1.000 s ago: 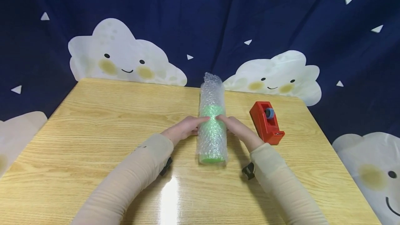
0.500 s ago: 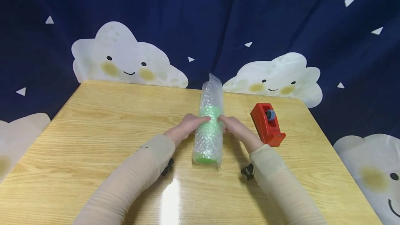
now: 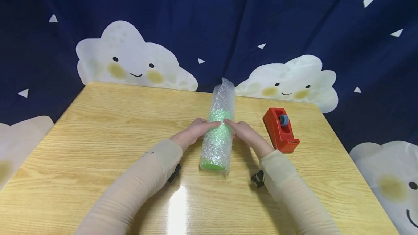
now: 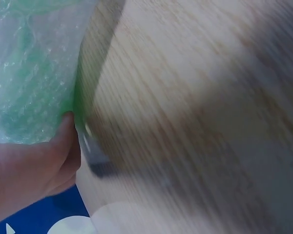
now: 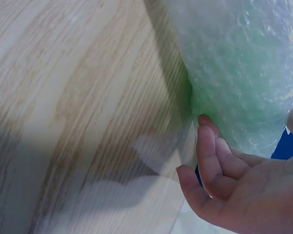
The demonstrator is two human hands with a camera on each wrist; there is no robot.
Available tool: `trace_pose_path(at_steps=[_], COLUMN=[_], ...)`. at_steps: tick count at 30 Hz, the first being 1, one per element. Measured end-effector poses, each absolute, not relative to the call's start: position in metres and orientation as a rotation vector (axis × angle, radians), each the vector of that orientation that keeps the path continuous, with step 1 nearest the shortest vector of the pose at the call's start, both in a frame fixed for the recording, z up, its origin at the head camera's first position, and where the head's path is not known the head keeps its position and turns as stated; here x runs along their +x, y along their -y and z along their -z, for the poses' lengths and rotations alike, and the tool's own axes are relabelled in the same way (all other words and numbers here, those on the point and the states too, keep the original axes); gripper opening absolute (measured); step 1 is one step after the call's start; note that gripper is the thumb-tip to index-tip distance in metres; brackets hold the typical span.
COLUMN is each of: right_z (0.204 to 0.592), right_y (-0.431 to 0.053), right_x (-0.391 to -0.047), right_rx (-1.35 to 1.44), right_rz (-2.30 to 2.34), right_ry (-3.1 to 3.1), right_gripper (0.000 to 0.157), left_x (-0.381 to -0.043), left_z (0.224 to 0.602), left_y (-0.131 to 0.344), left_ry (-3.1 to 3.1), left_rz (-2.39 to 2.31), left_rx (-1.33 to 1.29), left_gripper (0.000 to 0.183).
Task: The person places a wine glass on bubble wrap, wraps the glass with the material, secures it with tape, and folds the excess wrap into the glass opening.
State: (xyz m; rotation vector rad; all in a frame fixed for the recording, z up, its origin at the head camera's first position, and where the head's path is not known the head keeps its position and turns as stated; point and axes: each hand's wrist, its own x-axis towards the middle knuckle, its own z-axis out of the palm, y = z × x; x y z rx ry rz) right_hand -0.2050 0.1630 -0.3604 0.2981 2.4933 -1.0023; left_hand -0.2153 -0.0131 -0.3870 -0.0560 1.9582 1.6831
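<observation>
A green cylinder in bubble wrap (image 3: 215,144) lies lengthwise on the wooden table, its near end angled slightly left. Its green shows through the clear wrap, and the far stretch of the roll is only whitish wrap. My left hand (image 3: 197,129) holds the left side, thumb on top and fingers down the flank. From the right, my right hand (image 3: 243,130) grips it the same way, the two thumb tips almost meeting on top. In the right wrist view, the curled fingers (image 5: 212,158) of that hand reach the lower side of the bubble wrap.
To the right of the roll stands a red tape dispenser (image 3: 280,130) with a blue tape roll (image 3: 283,120). A dark blue curtain (image 3: 209,17) with white clouds hangs behind the wooden table (image 3: 137,119). A dark wrist device (image 3: 258,179) shows beneath the right sleeve.
The wrapped cylinder's near end has swung slightly left, so the roll now lies at a slant. Both hands have stayed on its sides. The head view has shifted a little.
</observation>
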Motion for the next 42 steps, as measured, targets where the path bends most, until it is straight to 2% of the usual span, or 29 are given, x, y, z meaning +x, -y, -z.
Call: trace_pose_path(at_steps=[7,11,14,19,23,28,31,42], right_z=[0.360,0.361,0.362,0.363,0.363,0.360,0.359,0.361], right_y=[-0.164,-0.167,-0.168,-0.172,-0.171,-0.167,-0.164,-0.159], right_x=[-0.207,-0.207,-0.208,-0.209,-0.209,-0.206,-0.205,-0.204], right_rx=[0.298,0.295,0.288,0.295,0.319,0.320,0.313,0.348], right_rz=[1.006,1.020,1.049,1.067,1.074,1.064,1.071,1.114], right_ry=[-2.487,-2.478,-2.460,-2.437,-2.460,-2.511,-2.529,-2.670], right_gripper=[0.071,0.066,0.064,0.064,0.056,0.068,0.071,0.063], left_x=[-0.219,-0.220,-0.219,-0.214,-0.213,-0.215,-0.216,-0.216], left_z=[0.389,0.390,0.390,0.388,0.388,0.388,0.388,0.389], left_y=[0.013,0.013,0.012,0.011,0.010,0.010,0.011,0.012], left_ry=[-1.864,-1.848,-1.882,-1.958,-1.978,-1.957,-1.949,-1.957], left_rz=[-1.715,-1.741,-1.742,-1.719,-1.711,-1.749,-1.761,-1.778], left_rx=[0.075,0.070,0.032,-0.063,-0.087,-0.056,-0.028,-0.039], left_gripper=[0.051,0.046,0.050,0.068,0.073,0.081,0.080,0.077])
